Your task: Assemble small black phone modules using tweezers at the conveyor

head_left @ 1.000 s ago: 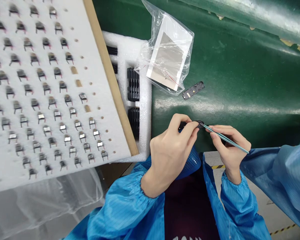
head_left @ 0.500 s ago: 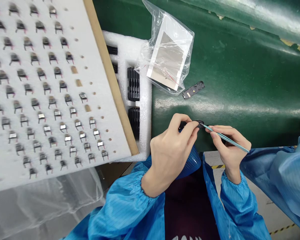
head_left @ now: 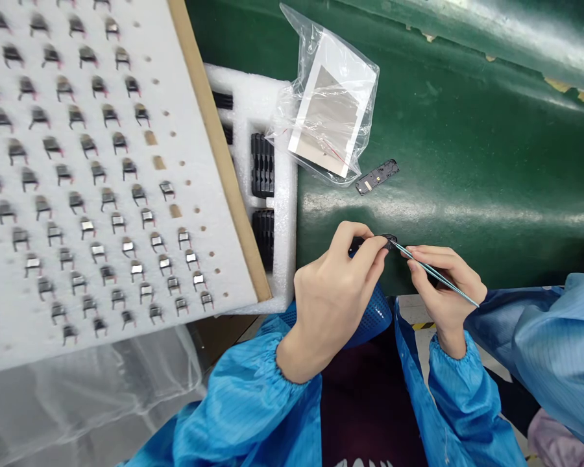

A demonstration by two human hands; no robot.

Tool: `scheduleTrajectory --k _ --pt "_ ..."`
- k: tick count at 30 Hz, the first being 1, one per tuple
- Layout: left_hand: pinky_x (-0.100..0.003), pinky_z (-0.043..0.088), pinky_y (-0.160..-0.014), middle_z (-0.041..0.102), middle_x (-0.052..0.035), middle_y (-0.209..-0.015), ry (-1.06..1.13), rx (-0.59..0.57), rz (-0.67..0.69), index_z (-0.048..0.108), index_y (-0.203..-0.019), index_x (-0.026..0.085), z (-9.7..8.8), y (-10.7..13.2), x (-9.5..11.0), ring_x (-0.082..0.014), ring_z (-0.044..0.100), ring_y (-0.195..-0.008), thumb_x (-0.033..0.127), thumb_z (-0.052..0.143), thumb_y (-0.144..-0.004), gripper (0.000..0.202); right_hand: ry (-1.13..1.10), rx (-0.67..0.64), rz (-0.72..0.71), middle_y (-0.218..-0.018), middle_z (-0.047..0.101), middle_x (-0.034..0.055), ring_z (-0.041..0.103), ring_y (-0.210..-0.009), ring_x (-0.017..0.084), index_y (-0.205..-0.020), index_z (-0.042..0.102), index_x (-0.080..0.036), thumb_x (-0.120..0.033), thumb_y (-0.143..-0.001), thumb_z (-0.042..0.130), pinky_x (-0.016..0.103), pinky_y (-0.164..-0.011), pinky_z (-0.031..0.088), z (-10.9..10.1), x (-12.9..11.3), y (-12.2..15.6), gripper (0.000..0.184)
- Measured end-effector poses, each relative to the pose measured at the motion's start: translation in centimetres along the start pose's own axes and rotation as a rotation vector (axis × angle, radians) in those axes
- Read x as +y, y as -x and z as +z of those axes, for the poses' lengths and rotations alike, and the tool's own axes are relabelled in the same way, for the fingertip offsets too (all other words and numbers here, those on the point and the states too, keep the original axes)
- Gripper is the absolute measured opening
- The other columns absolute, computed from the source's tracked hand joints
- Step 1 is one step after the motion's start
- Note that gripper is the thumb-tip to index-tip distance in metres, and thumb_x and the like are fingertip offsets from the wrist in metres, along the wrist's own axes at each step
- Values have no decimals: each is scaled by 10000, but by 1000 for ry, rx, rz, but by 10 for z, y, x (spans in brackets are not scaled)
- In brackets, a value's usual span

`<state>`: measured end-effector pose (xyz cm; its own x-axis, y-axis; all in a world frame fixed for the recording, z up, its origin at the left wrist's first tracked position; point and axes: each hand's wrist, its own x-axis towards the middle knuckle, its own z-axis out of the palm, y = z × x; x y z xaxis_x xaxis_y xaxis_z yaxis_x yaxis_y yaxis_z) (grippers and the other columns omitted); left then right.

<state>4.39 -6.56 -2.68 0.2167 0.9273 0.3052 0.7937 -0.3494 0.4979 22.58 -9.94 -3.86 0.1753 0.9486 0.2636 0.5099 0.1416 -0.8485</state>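
Note:
Between its thumb and fingers, my left hand [head_left: 333, 298] pinches a small black plastic part [head_left: 388, 240], most of it hidden behind the fingers. My right hand [head_left: 448, 288] grips light-blue tweezers [head_left: 435, 274] like a pen, their tips at the right end of that part. What the tips touch is too small to make out. Farther back on the green table [head_left: 467, 162] lies a separate black plastic piece [head_left: 377, 177], flat and narrow, with small pale and gold spots.
On the left, a white foam board [head_left: 141, 259] with a brown edge holds rows of small dark components. It overlaps a white foam tray [head_left: 285, 194] of black parts. A clear plastic bag [head_left: 333, 104] with a card lies behind. Another person's blue sleeve [head_left: 559, 337] is at right.
The rear end of the tweezers has dropped slightly as my right hand shifts a little; the tips stay at the black part. My left hand holds nearly still. The view has shifted slightly.

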Motion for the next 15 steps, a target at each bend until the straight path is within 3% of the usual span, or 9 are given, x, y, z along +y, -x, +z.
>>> scheduleTrajectory --k 15 --pt "-284 438 -503 815 -15 -1080 -3 1 2 800 -1082 209 -1 0 0 -111 736 -665 192 732 -1081 70 -4 24 -54 -1027 887 44 870 -913 245 -1074 841 -283 -105 -940 833 413 -783 747 1 6 3 222"
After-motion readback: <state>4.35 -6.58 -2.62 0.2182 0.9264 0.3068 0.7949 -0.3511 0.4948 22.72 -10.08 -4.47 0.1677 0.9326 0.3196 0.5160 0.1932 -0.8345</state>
